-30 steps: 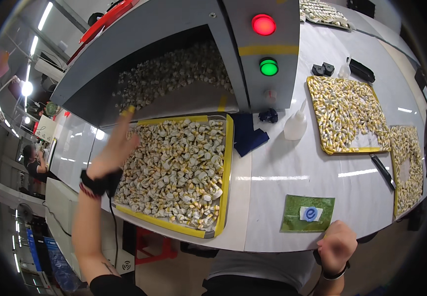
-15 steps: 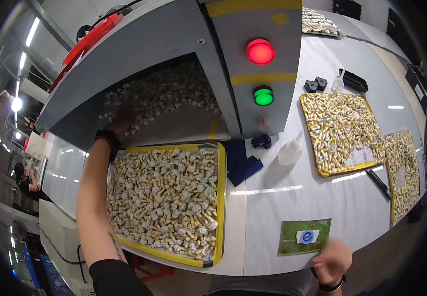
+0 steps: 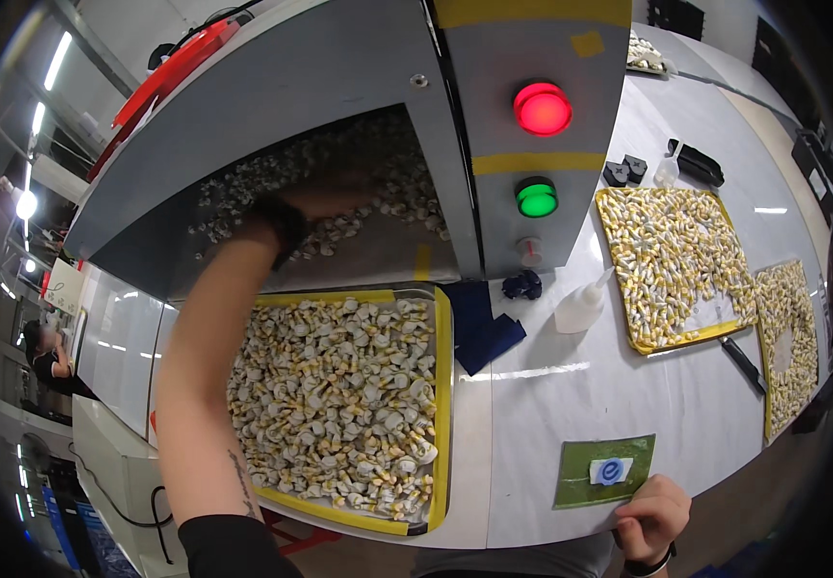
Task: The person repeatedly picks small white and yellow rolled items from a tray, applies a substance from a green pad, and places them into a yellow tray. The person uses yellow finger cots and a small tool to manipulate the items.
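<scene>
My left arm reaches into the dark opening of a grey machine (image 3: pixel 282 87). Inside it, my left hand (image 3: pixel 332 199) is among many small whitish pieces (image 3: pixel 402 193); shadow hides its fingers. In front of the opening lies a yellow-edged tray (image 3: pixel 443 385) full of small white-and-yellow pieces (image 3: pixel 339 400), with my forearm crossing its left side. By the table's near edge, my right hand (image 3: pixel 654 518) is closed with curled fingers, at the lower right corner of a flat green mat (image 3: pixel 575 486). A white patch with a blue mark (image 3: pixel 611 471) sits on the mat. What the right fingers hold, if anything, is hidden.
The machine's front post carries a red light (image 3: pixel 543 109) and a green button (image 3: pixel 537 197). Nearby are dark blue cloth (image 3: pixel 489 345) and a white squeeze bottle (image 3: pixel 580 308). Farther right lie another filled tray (image 3: pixel 640 347), a third tray (image 3: pixel 771 424) and a black pen-like tool (image 3: pixel 742 366).
My left hand has moved deeper and to the right inside the machine, from the opening's left side. My right hand, blurred before, now rests by the mat's corner. The view has shifted slightly.
</scene>
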### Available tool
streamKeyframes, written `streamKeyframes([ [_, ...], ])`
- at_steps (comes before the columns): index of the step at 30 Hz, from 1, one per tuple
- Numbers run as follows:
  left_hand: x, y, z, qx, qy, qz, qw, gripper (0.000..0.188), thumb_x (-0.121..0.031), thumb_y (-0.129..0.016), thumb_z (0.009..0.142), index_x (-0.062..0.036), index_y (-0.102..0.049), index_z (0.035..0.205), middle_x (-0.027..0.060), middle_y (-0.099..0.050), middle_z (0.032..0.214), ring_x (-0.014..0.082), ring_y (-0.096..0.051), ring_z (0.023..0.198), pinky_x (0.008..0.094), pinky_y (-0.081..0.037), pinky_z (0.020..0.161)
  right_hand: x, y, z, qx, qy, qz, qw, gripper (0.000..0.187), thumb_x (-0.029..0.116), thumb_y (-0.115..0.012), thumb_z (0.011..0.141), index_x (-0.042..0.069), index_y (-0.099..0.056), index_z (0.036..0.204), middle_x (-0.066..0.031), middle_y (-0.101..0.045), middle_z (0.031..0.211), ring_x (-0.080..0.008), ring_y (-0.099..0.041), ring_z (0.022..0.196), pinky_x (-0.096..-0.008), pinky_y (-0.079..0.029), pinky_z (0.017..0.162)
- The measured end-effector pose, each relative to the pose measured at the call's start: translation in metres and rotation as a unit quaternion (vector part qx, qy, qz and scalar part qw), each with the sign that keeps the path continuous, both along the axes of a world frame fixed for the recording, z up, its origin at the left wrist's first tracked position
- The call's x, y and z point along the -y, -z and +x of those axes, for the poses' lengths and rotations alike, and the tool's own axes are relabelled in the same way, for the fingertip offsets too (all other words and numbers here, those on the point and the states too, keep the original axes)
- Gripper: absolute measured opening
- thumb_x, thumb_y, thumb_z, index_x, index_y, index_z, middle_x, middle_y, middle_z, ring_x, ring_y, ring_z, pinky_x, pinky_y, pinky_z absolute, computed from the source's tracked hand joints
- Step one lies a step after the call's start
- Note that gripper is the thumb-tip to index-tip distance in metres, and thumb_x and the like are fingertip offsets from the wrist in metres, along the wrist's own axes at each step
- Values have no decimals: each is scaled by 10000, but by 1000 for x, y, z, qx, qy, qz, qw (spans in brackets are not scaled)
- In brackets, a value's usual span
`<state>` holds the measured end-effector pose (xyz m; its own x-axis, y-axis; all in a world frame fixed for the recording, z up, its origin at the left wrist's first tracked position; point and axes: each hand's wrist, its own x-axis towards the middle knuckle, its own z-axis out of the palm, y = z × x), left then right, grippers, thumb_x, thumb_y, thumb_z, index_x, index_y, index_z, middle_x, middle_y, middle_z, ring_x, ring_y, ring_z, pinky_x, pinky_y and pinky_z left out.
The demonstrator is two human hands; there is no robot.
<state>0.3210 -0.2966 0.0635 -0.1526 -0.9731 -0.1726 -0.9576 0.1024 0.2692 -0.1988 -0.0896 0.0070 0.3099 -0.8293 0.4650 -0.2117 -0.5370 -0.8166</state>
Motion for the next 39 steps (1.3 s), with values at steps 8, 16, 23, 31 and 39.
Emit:
streamKeyframes([
  [8, 3, -12, -62, 69, 80, 15, 994, 618, -438, -455, 909, -122, -299, 1417, 153, -310, 1445, 289, -373, 1274, 394, -276, 1067, -1, 0, -4, 3, 2, -3, 1000, 208, 205, -667, 739, 33, -591, 653, -33, -489, 523, -148, -438, 467, -268, -323, 454],
  [16, -2, -4, -29, 52, 48, 18, 997, 602, -414, -407, 929, -84, -272, 1414, 184, -347, 1406, 255, -479, 1171, 389, -340, 1019, 0, -3, -2, 12, -13, -1, 1000, 195, 192, -671, 728, 31, -596, 649, -34, -489, 522, -148, -449, 470, -263, -327, 451],
  [23, -24, -26, -69, -97, 51, 34, 993, 556, -353, -501, 903, -26, -368, 1332, 104, -603, 1049, 202, -554, 963, 320, -439, 830, 1, 1, -7, 12, -9, -20, 1000, 175, 175, -665, 720, 28, -598, 652, -39, -496, 524, -150, -451, 469, -263, -328, 448],
  [31, -38, -39, -84, 5, 9, -28, 1000, 322, -256, -775, 682, -33, -660, 884, 121, -644, 842, 253, -617, 782, 356, -480, 721, 1, -2, -11, 24, -15, -13, 1000, 111, 115, -664, 691, 24, -607, 662, -49, -514, 539, -156, -462, 477, -263, -338, 453],
  [39, -44, -16, -74, 87, 70, -140, 984, 379, -170, -767, 699, -20, -626, 1017, 117, -647, 832, 209, -623, 760, 327, -479, 665, 1, -5, -12, 52, -37, -7, 998, 91, -8, -663, 662, 32, -658, 743, -38, -544, 578, -134, -469, 471, -246, -341, 433],
])
